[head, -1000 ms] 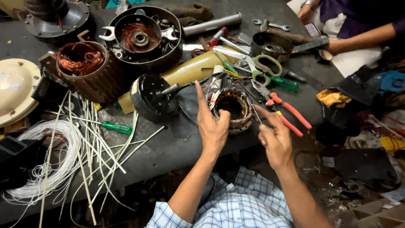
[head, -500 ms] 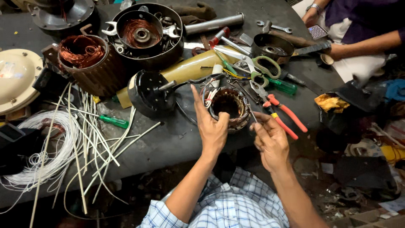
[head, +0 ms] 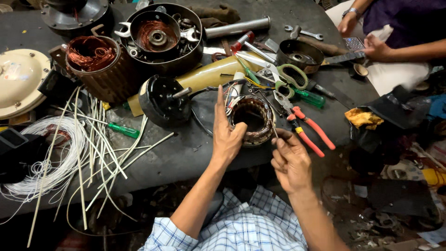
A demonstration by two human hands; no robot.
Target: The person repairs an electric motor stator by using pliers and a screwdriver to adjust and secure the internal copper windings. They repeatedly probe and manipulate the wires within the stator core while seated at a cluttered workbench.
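Your left hand (head: 226, 135) rests open against the wound stator ring (head: 252, 120) on the dark bench (head: 186, 153) — fingers straight, not clamped. Your right hand (head: 290, 160) pinches a thin wire (head: 274, 131) at the ring's right edge, just beside the red-handled pliers (head: 306, 130).

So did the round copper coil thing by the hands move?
No. The coil ring lies in the same spot, just left of the orange-handled pliers, as it did a second ago.
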